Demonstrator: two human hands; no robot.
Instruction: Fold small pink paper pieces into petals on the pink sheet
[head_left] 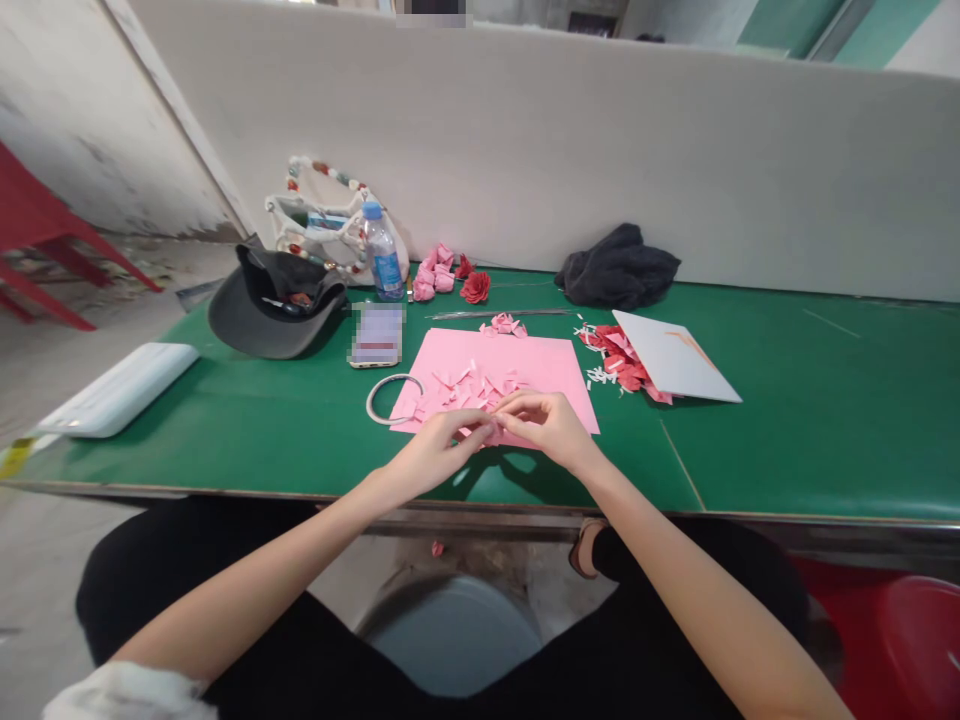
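Observation:
My left hand (450,440) and my right hand (546,425) meet over the front of a pink paper sheet (555,365). Both are closed, fingertips pinched together on a small pink paper piece (495,428), mostly hidden by the fingers. Just beyond them, a heap of folded pink paper pieces (465,385) lies on the sheet. At the sheet's left edge rests a grey-white ring (371,402), perhaps a tape roll. A smaller cluster of pink pieces (504,325) sits at the sheet's far edge, with thin wires (495,315) behind it.
On the green table (810,420), a phone (376,335), cap (277,300), bottle (386,262) and beaded bag (319,220) stand left. Paper flowers (475,287) and black cloth (619,268) lie along the partition. Right, a white card (675,355) leans over red scraps (611,345).

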